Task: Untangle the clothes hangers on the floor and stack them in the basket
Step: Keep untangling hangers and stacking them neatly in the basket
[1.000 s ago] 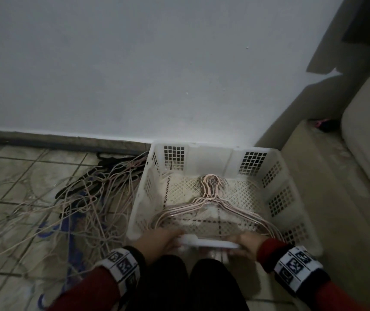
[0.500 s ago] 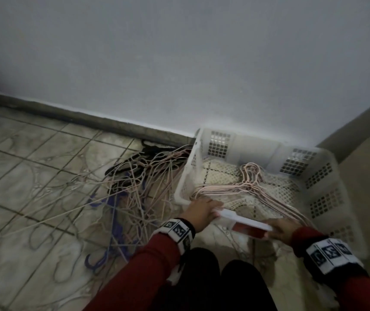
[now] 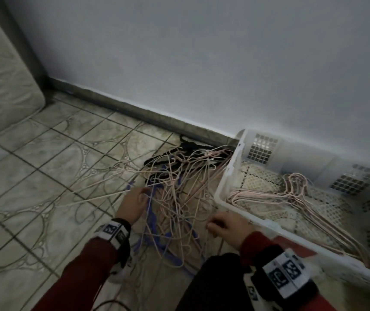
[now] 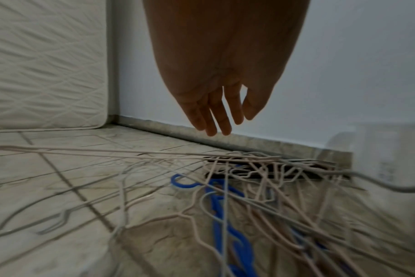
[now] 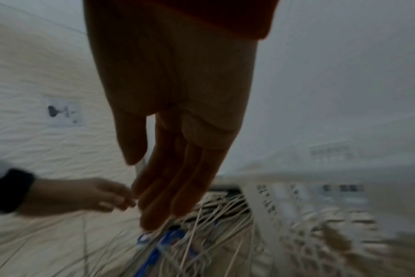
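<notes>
We're over the tiled floor [image 3: 45, 176], mattress [image 3: 2, 70] at the far left; the white basket [image 3: 228, 182] sits by the wall with pink hangers [image 3: 291, 194] stacked inside; beside it sprawls the tangled pile of hangers [image 3: 175, 189], pink, blue, black; our left hand [image 3: 134, 203] reaches in, fingers loose, nothing held; our right hand [image 3: 226, 227] hovers relaxed at the pile's near edge.

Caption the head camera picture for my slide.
Both open hands reach into tangled hangers beside the basket.
</notes>
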Tool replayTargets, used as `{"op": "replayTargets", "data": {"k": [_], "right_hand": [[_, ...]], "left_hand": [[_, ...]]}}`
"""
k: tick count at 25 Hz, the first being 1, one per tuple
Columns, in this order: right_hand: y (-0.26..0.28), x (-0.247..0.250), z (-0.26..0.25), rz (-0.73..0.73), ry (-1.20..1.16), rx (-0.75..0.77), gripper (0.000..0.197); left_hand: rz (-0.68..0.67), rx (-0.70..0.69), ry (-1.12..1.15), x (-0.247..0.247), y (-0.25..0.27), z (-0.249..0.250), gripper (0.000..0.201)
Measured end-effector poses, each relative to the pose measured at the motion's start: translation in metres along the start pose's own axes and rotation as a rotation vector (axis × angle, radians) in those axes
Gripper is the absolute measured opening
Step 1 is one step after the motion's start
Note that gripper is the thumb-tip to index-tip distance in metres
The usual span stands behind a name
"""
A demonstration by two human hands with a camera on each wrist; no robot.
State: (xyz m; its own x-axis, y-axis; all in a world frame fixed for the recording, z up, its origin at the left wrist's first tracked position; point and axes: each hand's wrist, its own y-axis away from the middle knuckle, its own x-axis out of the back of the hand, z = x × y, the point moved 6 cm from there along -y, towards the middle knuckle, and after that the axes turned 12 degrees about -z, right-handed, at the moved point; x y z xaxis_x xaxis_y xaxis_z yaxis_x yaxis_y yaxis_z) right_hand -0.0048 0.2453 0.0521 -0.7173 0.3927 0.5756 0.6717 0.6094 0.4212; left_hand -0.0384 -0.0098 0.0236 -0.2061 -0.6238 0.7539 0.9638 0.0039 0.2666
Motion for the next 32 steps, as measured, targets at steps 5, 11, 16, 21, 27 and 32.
{"op": "replayTargets", "data": {"k": [5, 11, 16, 21, 27, 32], "right_hand": [[-0.072, -0.076, 0.006, -0.466, 0.254, -0.231, 0.038], [-0.091, -0.091, 0.009, -0.451, 0.1, -0.342, 0.041], [-0.08, -0.093, -0.006, -0.281, -0.627, -0.274, 0.025], [-0.064, -0.077, -0.027, 0.009, -1.085, -0.101, 0.02], [-0.051, -0.091, -0.065, -0.15, -0.76, 0.006, 0.009], [-0.03, -0.085, -0.091, -0.045, -0.74, 0.146, 0.028]], "left_hand": [[-0.101, 0.209, -0.206, 0.003, -0.041, -0.047, 0.051], [-0.224, 0.271, -0.44, -0.014, -0.054, -0.052, 0.039], [0.027, 0.219, -0.223, 0.01, -0.038, -0.046, 0.023], [0.177, 0.036, -0.073, 0.034, 0.001, -0.025, 0.018], [0.264, -0.031, -0.03, 0.029, 0.045, -0.013, 0.013], [0.374, -0.102, 0.075, 0.042, 0.069, 0.006, 0.011]]}}
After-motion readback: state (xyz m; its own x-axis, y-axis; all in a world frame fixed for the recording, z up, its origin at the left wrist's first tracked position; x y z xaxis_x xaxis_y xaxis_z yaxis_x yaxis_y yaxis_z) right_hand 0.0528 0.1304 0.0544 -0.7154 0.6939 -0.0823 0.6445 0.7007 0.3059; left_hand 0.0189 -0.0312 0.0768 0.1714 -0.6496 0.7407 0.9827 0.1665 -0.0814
